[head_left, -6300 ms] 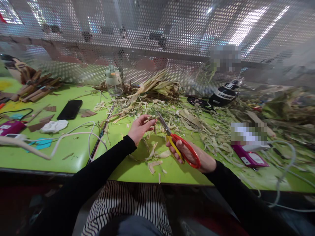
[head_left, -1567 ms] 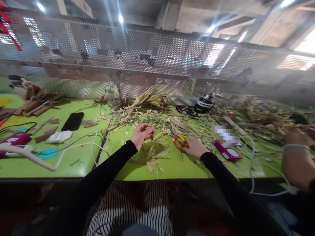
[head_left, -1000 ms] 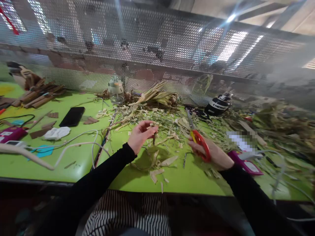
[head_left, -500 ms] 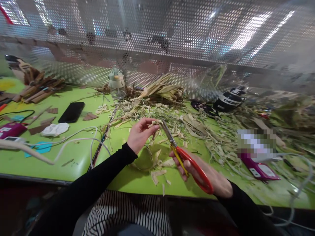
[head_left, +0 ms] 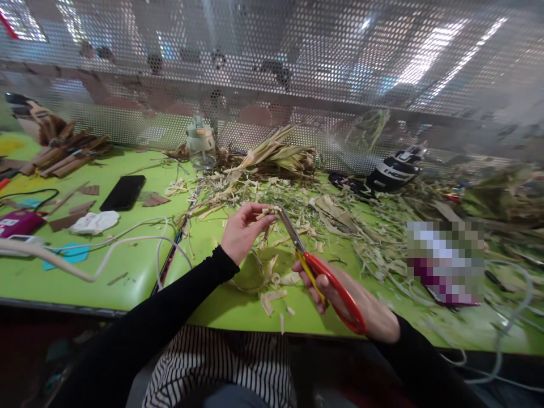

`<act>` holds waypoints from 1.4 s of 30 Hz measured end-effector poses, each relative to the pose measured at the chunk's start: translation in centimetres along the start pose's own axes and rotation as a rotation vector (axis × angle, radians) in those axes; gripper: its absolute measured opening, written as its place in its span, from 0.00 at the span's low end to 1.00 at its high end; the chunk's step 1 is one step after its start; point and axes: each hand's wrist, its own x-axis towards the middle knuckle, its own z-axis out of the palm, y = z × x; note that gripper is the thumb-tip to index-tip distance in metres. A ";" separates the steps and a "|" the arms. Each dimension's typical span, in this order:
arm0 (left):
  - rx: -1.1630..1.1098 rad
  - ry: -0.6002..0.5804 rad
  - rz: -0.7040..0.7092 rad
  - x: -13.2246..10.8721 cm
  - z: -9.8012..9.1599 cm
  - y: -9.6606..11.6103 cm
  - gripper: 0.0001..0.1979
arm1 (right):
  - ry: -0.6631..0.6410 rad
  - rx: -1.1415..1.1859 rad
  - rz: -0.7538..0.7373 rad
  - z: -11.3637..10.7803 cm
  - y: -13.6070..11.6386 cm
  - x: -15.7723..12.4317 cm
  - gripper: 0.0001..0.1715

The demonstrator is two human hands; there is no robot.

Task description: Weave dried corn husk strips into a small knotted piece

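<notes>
My left hand (head_left: 243,229) pinches a small pale piece of dried husk (head_left: 270,211) between thumb and fingers, above the green table. Wrapped round the handles of a pair of scissors (head_left: 293,229), one red and one yellow, is my right hand (head_left: 335,283). The blades reach up and left, their tips touching or very close to the husk piece; I cannot tell whether they grip it. Below the hands lie curled husk scraps (head_left: 272,300) and a thin looped strip.
A heap of dried husks (head_left: 280,153) lies at the back beside a bottle (head_left: 201,141). Shredded strips (head_left: 374,249) spread rightward. On the left are a phone (head_left: 123,192), a white cable (head_left: 127,243) and brown rolled pieces (head_left: 72,153). A perforated metal panel (head_left: 238,62) stands behind.
Both hands, the husk piece and the scissors keep nearly the same position. The whole view has shifted very slightly.
</notes>
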 end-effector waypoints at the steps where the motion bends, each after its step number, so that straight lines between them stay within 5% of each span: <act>1: 0.001 0.004 0.000 0.0 0.0 0.0 0.12 | 0.007 -0.017 -0.025 0.1 -0.2 -0.2 0.33; 13: 0.040 0.016 0.002 0.0 0.0 -0.3 0.13 | -0.016 0.044 0.012 -0.2 1.7 0.4 0.28; 19: 0.057 0.013 -0.013 0.0 0.1 -0.2 0.12 | 0.025 0.057 0.014 0.4 1.8 0.4 0.36; 33: -0.021 -0.001 -0.071 -0.2 0.2 0.1 0.13 | 0.130 0.143 0.118 0.9 1.0 -0.2 0.35; 38: -0.005 -0.024 -0.020 -0.3 0.2 0.2 0.12 | 0.013 0.109 -0.052 0.5 0.9 -1.4 0.42; 42: 0.005 -0.016 0.016 -0.3 0.0 0.0 0.11 | -0.064 0.012 -0.053 0.6 0.7 -2.1 0.38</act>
